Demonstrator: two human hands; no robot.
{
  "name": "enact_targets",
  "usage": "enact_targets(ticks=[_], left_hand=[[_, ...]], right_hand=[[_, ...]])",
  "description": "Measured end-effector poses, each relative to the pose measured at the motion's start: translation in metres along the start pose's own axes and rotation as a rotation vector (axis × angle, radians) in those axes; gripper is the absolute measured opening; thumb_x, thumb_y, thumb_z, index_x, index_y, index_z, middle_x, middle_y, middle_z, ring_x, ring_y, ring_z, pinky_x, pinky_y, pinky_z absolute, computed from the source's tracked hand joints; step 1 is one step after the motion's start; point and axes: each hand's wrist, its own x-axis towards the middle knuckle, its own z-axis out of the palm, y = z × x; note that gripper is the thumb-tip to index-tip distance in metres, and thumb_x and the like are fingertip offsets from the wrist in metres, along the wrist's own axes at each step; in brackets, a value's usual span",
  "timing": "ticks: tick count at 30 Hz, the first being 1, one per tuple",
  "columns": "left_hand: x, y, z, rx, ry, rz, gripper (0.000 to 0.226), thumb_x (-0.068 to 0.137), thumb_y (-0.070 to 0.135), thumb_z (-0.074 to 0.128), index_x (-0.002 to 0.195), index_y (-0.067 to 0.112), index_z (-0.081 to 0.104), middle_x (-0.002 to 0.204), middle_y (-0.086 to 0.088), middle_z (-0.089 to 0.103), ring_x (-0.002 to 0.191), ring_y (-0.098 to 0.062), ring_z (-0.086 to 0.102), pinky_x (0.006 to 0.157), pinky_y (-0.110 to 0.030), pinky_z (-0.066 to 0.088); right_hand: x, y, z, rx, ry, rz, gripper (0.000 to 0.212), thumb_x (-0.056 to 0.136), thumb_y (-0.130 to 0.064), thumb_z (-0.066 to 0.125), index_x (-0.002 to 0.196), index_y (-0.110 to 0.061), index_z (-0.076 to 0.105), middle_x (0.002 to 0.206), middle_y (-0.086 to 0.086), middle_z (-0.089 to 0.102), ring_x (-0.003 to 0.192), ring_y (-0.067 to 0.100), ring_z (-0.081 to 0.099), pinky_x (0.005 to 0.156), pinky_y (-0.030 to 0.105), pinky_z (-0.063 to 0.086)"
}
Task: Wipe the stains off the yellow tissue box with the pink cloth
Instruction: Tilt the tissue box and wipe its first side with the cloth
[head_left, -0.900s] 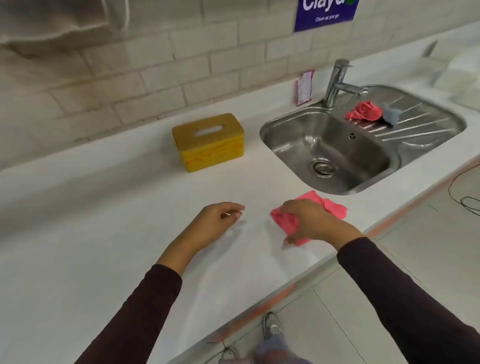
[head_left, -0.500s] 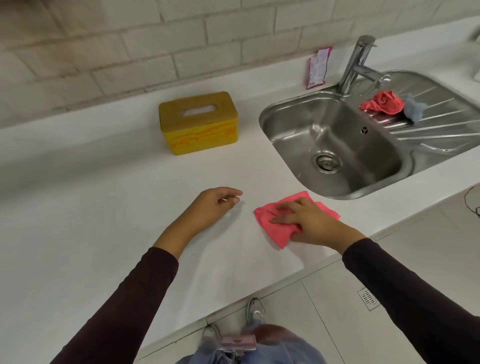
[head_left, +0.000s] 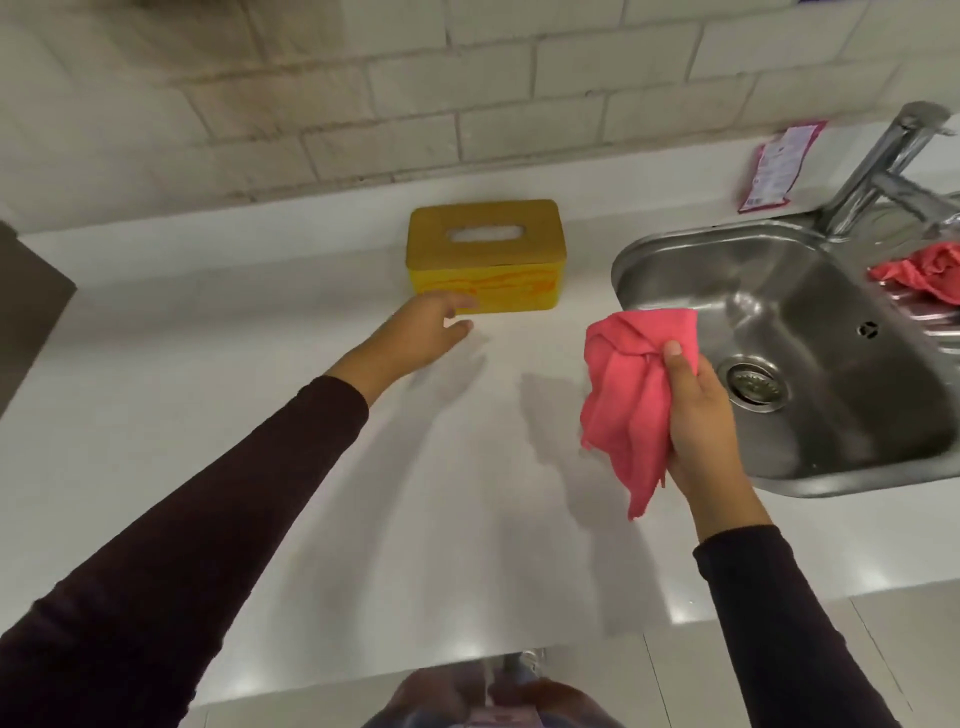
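Observation:
The yellow tissue box (head_left: 485, 254) stands on the white counter near the tiled wall, with orange-red streaks across its front face. My left hand (head_left: 423, 332) reaches toward its lower left corner, fingers apart; its fingertips overlap the box's front, and I cannot tell if they touch it. My right hand (head_left: 696, 415) holds the bunched pink cloth (head_left: 634, 395) in the air above the counter, beside the sink's left rim. The cloth hangs down loosely from my grip.
A steel sink (head_left: 779, 353) with a tap (head_left: 883, 166) lies to the right. Another pink-red cloth (head_left: 924, 267) rests on its drainboard. A small pink packet (head_left: 779, 166) leans on the wall. The counter's front edge (head_left: 467, 670) is near my body.
My right hand gathered the pink cloth and lifted it off the counter. My left hand moved forward to the box. The head camera tilted down and shifted closer.

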Motion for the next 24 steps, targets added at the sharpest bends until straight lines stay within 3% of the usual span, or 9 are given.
enact_targets(ticks=[5,8,12,17,21,24], left_hand=[[0.058,-0.013,-0.016,0.124,0.043,0.026,0.044,0.090,0.024,0.056,0.132,0.012,0.048,0.143,-0.013,0.042,0.132,-0.026,0.039,0.108,-0.031,0.031],[0.086,-0.020,-0.015,0.274,-0.024,0.043,0.052,0.091,0.032,0.053,0.137,0.012,0.039,0.149,-0.014,0.030,0.137,-0.031,0.026,0.113,-0.040,0.025],[0.112,-0.029,-0.013,0.474,-0.100,0.100,0.063,0.091,0.039,0.049,0.143,0.011,0.027,0.151,-0.015,0.026,0.139,-0.032,0.024,0.114,-0.042,0.021],[0.124,-0.039,-0.013,0.498,-0.142,0.151,0.068,0.090,0.040,0.052,0.144,0.010,0.025,0.149,-0.018,0.028,0.137,-0.033,0.025,0.114,-0.039,0.021],[0.126,-0.043,-0.013,0.511,-0.150,0.167,0.064,0.091,0.042,0.049,0.143,0.011,0.026,0.150,-0.018,0.026,0.138,-0.034,0.022,0.113,-0.039,0.019],[0.118,-0.041,-0.013,0.524,-0.152,0.165,0.063,0.092,0.046,0.044,0.143,0.013,0.027,0.151,-0.016,0.026,0.137,-0.035,0.022,0.113,-0.039,0.017]], right_hand=[[0.001,0.007,0.016,0.182,0.035,0.151,0.011,0.090,-0.030,0.056,0.099,-0.023,0.054,0.087,-0.002,0.068,0.070,0.008,0.069,0.056,0.024,0.053],[0.002,0.005,0.022,0.161,-0.033,0.168,0.018,0.083,-0.024,0.058,0.101,-0.022,0.055,0.093,0.006,0.067,0.073,0.016,0.070,0.061,0.034,0.055],[0.003,0.003,0.028,0.146,-0.131,0.157,0.029,0.077,-0.027,0.065,0.105,-0.023,0.058,0.095,0.010,0.071,0.079,0.034,0.070,0.066,0.047,0.056],[0.000,0.006,0.037,0.031,-0.157,0.092,0.025,0.090,-0.010,0.058,0.110,-0.025,0.060,0.096,0.006,0.071,0.081,0.029,0.070,0.065,0.039,0.056],[-0.002,0.004,0.044,-0.055,-0.115,0.044,0.028,0.092,-0.011,0.056,0.117,-0.021,0.055,0.099,0.004,0.070,0.083,0.020,0.070,0.064,0.029,0.054],[-0.006,0.003,0.046,-0.107,-0.067,0.018,0.035,0.090,-0.015,0.058,0.120,-0.026,0.045,0.091,-0.008,0.070,0.078,0.010,0.070,0.057,0.019,0.053]])
